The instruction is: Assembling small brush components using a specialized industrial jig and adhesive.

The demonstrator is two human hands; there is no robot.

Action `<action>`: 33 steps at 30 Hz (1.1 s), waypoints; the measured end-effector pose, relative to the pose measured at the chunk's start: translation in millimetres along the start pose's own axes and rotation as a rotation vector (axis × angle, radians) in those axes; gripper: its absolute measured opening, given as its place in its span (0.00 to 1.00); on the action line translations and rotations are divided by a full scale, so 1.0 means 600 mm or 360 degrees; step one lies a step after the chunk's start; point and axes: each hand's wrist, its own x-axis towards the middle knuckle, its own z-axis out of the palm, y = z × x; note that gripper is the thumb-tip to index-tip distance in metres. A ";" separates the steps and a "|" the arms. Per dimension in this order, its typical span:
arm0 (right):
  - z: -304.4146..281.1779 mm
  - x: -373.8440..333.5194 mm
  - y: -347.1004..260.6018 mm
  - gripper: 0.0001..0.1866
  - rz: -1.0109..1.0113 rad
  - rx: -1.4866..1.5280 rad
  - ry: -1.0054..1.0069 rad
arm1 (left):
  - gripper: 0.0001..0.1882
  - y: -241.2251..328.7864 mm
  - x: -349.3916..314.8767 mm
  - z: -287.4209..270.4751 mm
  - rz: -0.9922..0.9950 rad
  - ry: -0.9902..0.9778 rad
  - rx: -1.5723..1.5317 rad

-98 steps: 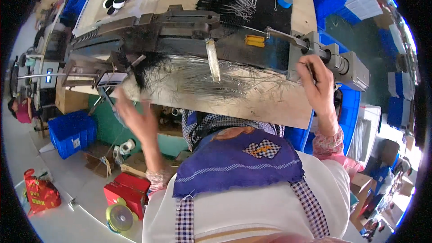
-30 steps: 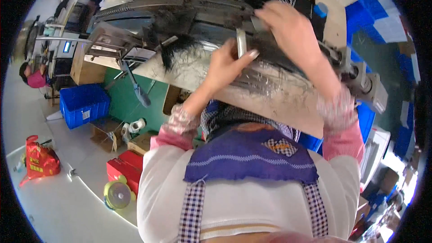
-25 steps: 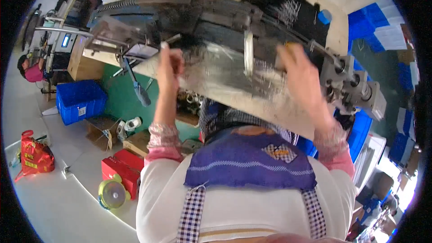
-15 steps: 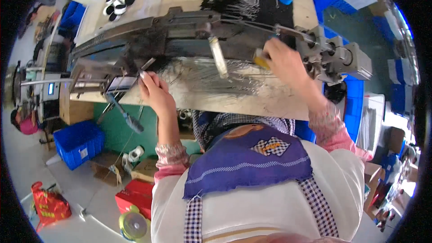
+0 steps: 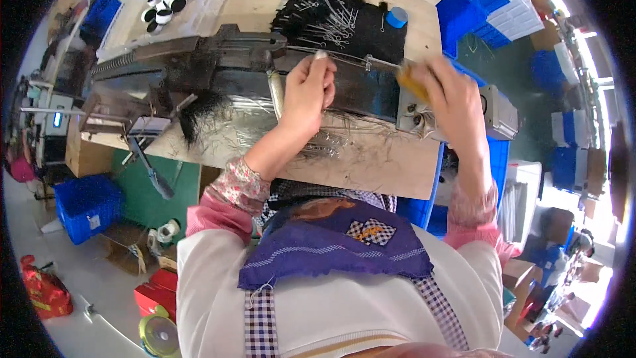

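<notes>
My left hand [image 5: 309, 89] is closed, its fingertips pinched together at the near side of a thin metal rod [image 5: 351, 58] on the long dark metal machine [image 5: 245, 59]. Whether something fine sits in that pinch I cannot make out. My right hand [image 5: 457, 99] grips a yellow block-like piece [image 5: 412, 83] at the machine's right end, its fingers wrapped over it and slightly blurred. Beyond the machine, a pile of small black brushes [image 5: 331, 20] with looped wire stems lies on a black cloth [image 5: 374, 43]. A tuft of black bristles [image 5: 197, 111] is below the machine's left part.
Loose wires [image 5: 255, 136] and bristle scraps litter the wooden table [image 5: 377, 169] before me. Several white round pieces with black tops [image 5: 173, 3] stand far left. A blue round container [image 5: 397, 17] is beside the cloth. A grey motor housing [image 5: 498, 113] juts out at the right.
My left hand has moved right, from the machine's left part to the rod at its middle. My right hand still grips the yellow piece. The whole view has shifted a little.
</notes>
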 end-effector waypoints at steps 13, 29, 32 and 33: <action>0.110 0.169 0.014 0.16 -0.0144 0.0768 -0.0779 | 0.15 0.013 -0.005 0.008 0.0051 0.0191 -0.0133; 0.112 0.129 -0.028 0.23 -0.0814 -0.0390 0.0063 | 0.45 0.059 -0.008 -0.007 -0.0363 -0.0205 -0.1282; 0.136 0.116 -0.054 0.16 -0.0694 -0.0222 0.0083 | 0.42 0.046 -0.013 -0.010 -0.0209 -0.0269 -0.1171; 0.128 0.137 -0.038 0.13 -0.0653 -0.0189 0.0131 | 0.41 0.045 -0.015 -0.010 -0.0169 -0.0287 -0.1220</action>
